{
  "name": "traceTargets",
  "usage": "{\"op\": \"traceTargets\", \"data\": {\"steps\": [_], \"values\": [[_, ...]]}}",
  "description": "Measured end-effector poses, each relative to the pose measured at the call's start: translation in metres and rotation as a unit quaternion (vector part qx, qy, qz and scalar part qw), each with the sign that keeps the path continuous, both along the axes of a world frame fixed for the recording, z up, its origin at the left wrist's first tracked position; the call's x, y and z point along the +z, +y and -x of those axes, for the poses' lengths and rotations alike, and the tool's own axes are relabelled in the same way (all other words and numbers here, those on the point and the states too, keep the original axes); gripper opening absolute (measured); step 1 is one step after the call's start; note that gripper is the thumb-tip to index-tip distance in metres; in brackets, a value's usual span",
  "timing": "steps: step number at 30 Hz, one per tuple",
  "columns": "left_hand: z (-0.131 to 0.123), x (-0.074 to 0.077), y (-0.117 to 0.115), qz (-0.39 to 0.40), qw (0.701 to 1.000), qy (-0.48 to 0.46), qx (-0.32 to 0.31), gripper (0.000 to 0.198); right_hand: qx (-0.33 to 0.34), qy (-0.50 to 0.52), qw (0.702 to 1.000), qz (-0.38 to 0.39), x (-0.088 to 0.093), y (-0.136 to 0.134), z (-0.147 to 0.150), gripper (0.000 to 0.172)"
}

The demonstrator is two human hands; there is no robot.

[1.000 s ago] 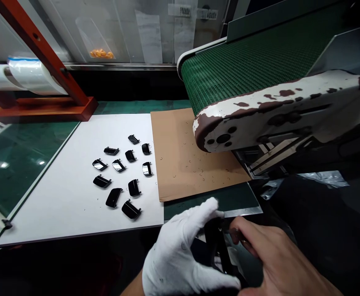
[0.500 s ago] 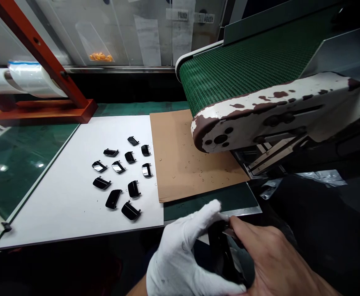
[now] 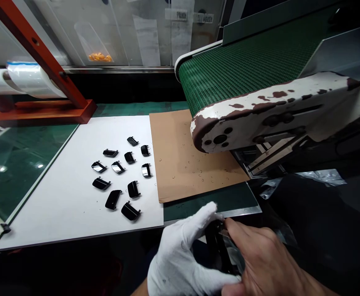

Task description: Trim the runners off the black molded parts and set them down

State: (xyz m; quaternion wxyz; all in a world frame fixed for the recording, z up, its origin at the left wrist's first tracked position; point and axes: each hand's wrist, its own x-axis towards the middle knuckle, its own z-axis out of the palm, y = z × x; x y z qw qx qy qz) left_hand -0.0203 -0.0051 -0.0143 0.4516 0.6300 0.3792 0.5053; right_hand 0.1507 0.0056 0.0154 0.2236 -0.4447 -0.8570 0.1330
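My left hand (image 3: 180,255), in a white glove, is closed on a glossy black plastic part (image 3: 221,250) just off the table's front edge. Its gloved thumb and fingers hold the part's two ends. My right hand (image 3: 263,255) is bare and closed, its fingers bent against the part's right side. A thin, blade-like strip shows by its fingertips; most of it is hidden. Several similar black parts with small tabs, one of them the nearest black part (image 3: 130,211), lie spread on the white sheet (image 3: 59,205) to the left.
A brown cardboard sheet (image 3: 180,164) with tiny dark curled scraps lies beneath a green conveyor belt (image 3: 244,70), whose worn frame (image 3: 244,107) juts out at right. A red stand (image 3: 44,111) with plastic film rolls (image 3: 32,78) is at back left. Clear panels (image 3: 106,24) rise behind.
Both hands and the black part have shifted slightly; my right hand has moved a little to the left and turned around the part. The parts on the sheet stay put.
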Motion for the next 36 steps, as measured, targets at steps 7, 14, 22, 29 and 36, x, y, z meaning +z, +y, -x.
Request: {"op": "traceTargets", "data": {"steps": [7,14,22,29,36], "values": [[-0.003,-0.001,0.000,0.033,0.999,-0.022,0.010,0.093,-0.009,0.032,0.999,0.010,-0.008,-0.001,0.001,0.089],[-0.001,-0.005,-0.001,0.044,0.999,-0.017,0.015,0.091,-0.001,0.038,0.999,0.005,-0.013,-0.001,0.001,0.086],[-0.001,-0.008,0.000,0.072,0.997,-0.022,0.010,0.091,-0.007,0.035,0.999,-0.004,-0.018,-0.002,0.001,0.086],[0.000,-0.010,0.001,0.069,0.998,-0.007,0.004,0.090,-0.002,0.024,1.000,-0.018,-0.021,-0.002,0.001,0.083],[0.001,-0.015,0.000,0.115,0.993,-0.030,0.004,0.085,0.009,0.002,0.999,-0.049,-0.024,-0.004,0.000,0.078]]}}
